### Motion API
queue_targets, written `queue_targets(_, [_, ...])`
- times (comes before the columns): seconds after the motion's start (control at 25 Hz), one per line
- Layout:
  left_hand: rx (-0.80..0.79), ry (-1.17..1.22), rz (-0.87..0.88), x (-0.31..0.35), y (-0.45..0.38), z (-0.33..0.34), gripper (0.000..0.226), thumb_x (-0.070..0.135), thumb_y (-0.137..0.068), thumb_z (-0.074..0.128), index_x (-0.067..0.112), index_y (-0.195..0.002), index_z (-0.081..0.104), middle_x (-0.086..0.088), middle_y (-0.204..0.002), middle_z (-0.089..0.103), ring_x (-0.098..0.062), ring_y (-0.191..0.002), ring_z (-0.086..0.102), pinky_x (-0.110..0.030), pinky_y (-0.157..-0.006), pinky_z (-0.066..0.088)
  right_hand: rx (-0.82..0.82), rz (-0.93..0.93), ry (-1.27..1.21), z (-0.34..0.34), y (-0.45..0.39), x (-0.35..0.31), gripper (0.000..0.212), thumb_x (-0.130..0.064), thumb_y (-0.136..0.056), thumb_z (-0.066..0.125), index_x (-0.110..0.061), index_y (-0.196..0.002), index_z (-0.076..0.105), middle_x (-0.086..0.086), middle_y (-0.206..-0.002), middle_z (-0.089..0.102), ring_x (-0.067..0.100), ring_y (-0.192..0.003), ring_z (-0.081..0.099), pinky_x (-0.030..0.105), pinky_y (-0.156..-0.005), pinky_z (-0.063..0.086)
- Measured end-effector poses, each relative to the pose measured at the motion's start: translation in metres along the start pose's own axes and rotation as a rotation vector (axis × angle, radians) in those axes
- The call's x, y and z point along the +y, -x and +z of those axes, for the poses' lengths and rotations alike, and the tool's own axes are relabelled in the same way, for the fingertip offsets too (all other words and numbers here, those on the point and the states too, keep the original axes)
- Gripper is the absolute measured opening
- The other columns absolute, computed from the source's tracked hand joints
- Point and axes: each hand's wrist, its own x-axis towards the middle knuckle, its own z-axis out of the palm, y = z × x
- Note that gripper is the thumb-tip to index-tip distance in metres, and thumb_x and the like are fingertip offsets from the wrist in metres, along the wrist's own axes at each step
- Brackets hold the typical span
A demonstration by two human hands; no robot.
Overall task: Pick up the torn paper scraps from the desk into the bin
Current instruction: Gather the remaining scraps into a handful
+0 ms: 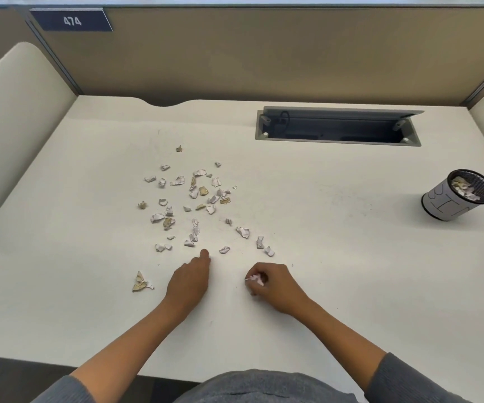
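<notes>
While crumpled paper scraps [194,199] litter the smooth counter [322,257] well left of the mesh bin [457,194], the right hand [272,283] has its grip curled round scraps and the left hand [189,279] pinches one.

Left hand [189,282] is lying knuckles up, forefinger reaching forward, other fingers tucked under. Right hand [272,283] is curling its fingers, gripping white bits. Both forearms are stretching forward, sleeves pushed back.

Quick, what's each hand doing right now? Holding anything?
Left hand: fingers reaching to a tiny white scrap on the cream desk; whether it pinches cannot be told.
Right hand: curled round small crumpled white paper scraps.
</notes>
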Motion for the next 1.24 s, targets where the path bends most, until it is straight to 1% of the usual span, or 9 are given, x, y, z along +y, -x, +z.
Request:
queue_targets(0.08, [-0.002,0.336,-0.205,0.003,-0.008,-0.007,0.023,0.025,-0.101,0.037,0.011,-0.084,0.041,-0.003,-0.065,0.047,-0.029,-0.062,0.047,-0.036,-0.055,0.036,-0.024,0.177,-0.404,-0.021,0.003,0.002,0.009,-0.017,-0.089,0.067,-0.009,-0.088,0.071,-0.004,-0.073,0.067,0.001,-0.064,0.061,0.015,-0.069,0.047])
queue_targets(0.2, [-0.073,0.848,-0.354,0.02,-0.012,-0.024,0.035,0.027,-0.099,0.048,0.0,-0.077,0.046,-0.008,-0.061,0.048,-0.024,-0.047,0.048,-0.032,-0.046,0.041,-0.1,0.311,-0.841,-0.05,0.009,0.007,0.008,-0.014,-0.091,0.066,-0.007,-0.087,0.067,-0.004,-0.078,0.058,0.005,-0.074,0.056,0.015,-0.085,0.049])
queue_targets(0.32, [-0.264,1.272,-0.326,0.069,-0.01,-0.038,0.037,0.024,-0.1,0.05,0.007,-0.068,0.045,-0.006,-0.06,0.037,-0.015,-0.045,0.034,-0.026,-0.044,0.033,-0.042,0.357,-0.985,-0.085,0.019,0.013,0.007,-0.012,-0.091,0.065,-0.007,-0.092,0.07,-0.003,-0.082,0.06,0.007,-0.079,0.055,0.017,-0.092,0.049])
queue_targets(0.4, [-0.348,1.378,-0.284,0.106,-0.015,-0.047,0.037,0.023,-0.1,0.051,0.012,-0.065,0.044,-0.003,-0.06,0.034,-0.014,-0.046,0.029,-0.025,-0.044,0.029,0.032,0.353,-0.987,-0.115,0.027,0.02,0.009,-0.011,-0.091,0.066,-0.005,-0.095,0.071,-0.003,-0.084,0.064,0.007,-0.081,0.059,0.015,-0.089,0.052])
queue_targets(0.72, [-0.456,1.356,-0.066,0.229,-0.058,-0.082,0.028,0.026,-0.1,0.05,0.008,-0.079,0.052,-0.001,-0.059,0.034,-0.012,-0.043,0.032,-0.025,-0.044,0.037,0.626,0.244,-0.684,-0.293,0.042,0.061,0.019,-0.009,-0.092,0.064,0.003,-0.106,0.066,0.003,-0.084,0.062,0.006,-0.074,0.06,0.011,-0.08,0.054])
queue_targets(0.8, [-0.468,1.326,-0.017,0.253,-0.069,-0.087,0.027,0.026,-0.1,0.049,0.008,-0.08,0.053,0.0,-0.061,0.035,-0.013,-0.045,0.033,-0.025,-0.044,0.039,0.792,0.274,-0.434,-0.333,0.044,0.077,0.014,-0.015,-0.09,0.066,-0.005,-0.099,0.069,0.002,-0.08,0.065,0.01,-0.075,0.062,0.013,-0.071,0.051])
queue_targets(0.92, [-0.485,1.311,0.04,0.289,-0.084,-0.096,0.027,0.026,-0.099,0.05,0.008,-0.08,0.054,-0.001,-0.062,0.034,-0.014,-0.047,0.031,-0.025,-0.044,0.041,0.955,0.351,-0.034,-0.379,0.035,0.101,0.014,-0.019,-0.086,0.065,-0.011,-0.096,0.071,0.007,-0.091,0.069,0.02,-0.088,0.061,0.029,-0.076,0.048])
queue_targets(1.08, [-0.517,1.268,0.109,0.338,-0.102,-0.106,0.026,0.025,-0.098,0.05,0.008,-0.079,0.054,-0.001,-0.06,0.034,-0.015,-0.047,0.032,-0.026,-0.044,0.042,0.851,0.442,0.239,-0.403,0.008,0.126,0.021,-0.015,-0.089,0.059,-0.004,-0.104,0.069,0.018,-0.108,0.067,0.033,-0.101,0.061,0.033,-0.079,0.049])
queue_targets(1.24, [-0.466,1.123,0.133,0.388,-0.128,-0.112,0.03,0.026,-0.097,0.049,-0.002,-0.091,0.058,-0.003,-0.058,0.041,-0.018,-0.045,0.04,-0.026,-0.045,0.043,0.674,0.508,0.284,-0.409,0.002,0.132,0.021,-0.02,-0.087,0.066,-0.009,-0.104,0.07,0.014,-0.108,0.067,0.03,-0.099,0.061,0.028,-0.074,0.043])
